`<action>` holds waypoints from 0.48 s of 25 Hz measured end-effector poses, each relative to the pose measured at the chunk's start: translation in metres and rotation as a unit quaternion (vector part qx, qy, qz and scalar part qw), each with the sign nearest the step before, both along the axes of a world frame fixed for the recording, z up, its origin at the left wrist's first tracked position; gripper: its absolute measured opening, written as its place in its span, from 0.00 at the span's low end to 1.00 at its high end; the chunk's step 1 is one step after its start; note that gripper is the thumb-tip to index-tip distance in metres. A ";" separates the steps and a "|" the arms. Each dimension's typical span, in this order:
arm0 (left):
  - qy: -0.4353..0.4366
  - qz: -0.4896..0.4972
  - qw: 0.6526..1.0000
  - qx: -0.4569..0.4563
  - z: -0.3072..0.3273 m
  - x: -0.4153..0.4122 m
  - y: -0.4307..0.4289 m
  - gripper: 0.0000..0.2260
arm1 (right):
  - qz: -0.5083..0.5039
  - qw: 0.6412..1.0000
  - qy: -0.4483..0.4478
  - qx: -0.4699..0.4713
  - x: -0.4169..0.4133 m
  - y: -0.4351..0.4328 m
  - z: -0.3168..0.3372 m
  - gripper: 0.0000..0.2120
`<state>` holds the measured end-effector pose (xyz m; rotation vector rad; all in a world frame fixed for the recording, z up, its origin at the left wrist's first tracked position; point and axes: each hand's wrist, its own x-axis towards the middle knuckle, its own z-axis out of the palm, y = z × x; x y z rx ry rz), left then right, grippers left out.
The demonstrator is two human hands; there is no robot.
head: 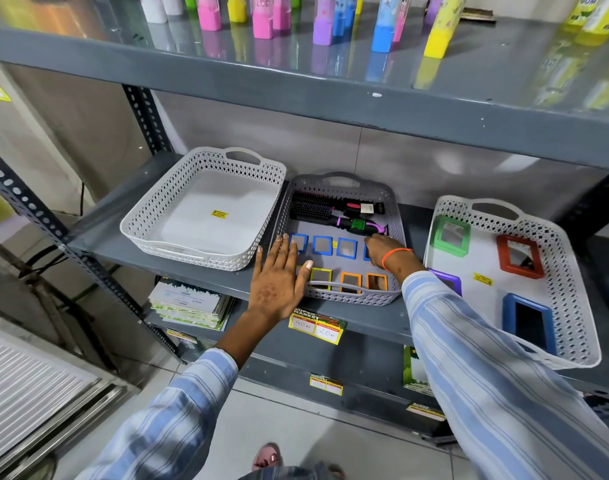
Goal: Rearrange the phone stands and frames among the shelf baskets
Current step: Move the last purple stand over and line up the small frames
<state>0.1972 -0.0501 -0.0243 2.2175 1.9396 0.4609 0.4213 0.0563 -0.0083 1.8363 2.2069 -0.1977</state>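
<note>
2 hands work the middle basket [337, 297]: left hand [278, 277] spread flat on its near-left corner, right hand [382, 249] closing on a blue frame [367, 252], grip hidden. Next, probably lift it toward another basket.

the right hand [382, 249] covers most of a fourth blue frame [366, 251] in the grey basket [344, 299] — whether its fingers grip it cannot be told. the left hand [278, 278] hides that basket's near-left corner. a purple frame [446, 280] in the right basket [566, 355] is half covered by the striped sleeve [469, 341]. the bottles [261, 15] on the top shelf are cut off by the upper edge and blurred — labels unreadable.
</note>
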 end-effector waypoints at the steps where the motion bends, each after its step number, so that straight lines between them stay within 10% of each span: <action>1: 0.001 0.001 1.000 0.000 0.000 0.000 0.000 0.36 | 0.003 1.000 -0.001 0.008 0.001 0.001 -0.002 0.15; 12: 0.004 0.005 1.000 0.000 -0.001 0.001 0.001 0.36 | -0.002 1.000 0.012 -0.012 -0.003 0.003 0.009 0.21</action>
